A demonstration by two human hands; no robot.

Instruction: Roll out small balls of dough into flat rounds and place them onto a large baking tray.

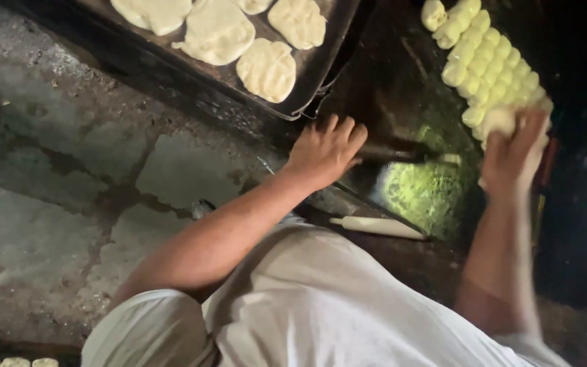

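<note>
My left hand (324, 151) lies palm down on the edge of a dark, flour-dusted work board (429, 197), its fingers spread. A dark rod (392, 153) runs to the right from its fingertips. My right hand (514, 155), blurred, is closed around a pale dough ball (499, 121) at the near end of rows of dough balls (487, 58) on the board. A white rolling pin (377, 227) lies on the board's near edge, between my two arms.
A dark metal tray (317, 71) at the top holds several flattened dough rounds (266, 68). Cracked concrete floor (56, 204) fills the left side. A few more dough balls (15, 362) show at the bottom left corner. My white garment (321, 306) covers the bottom.
</note>
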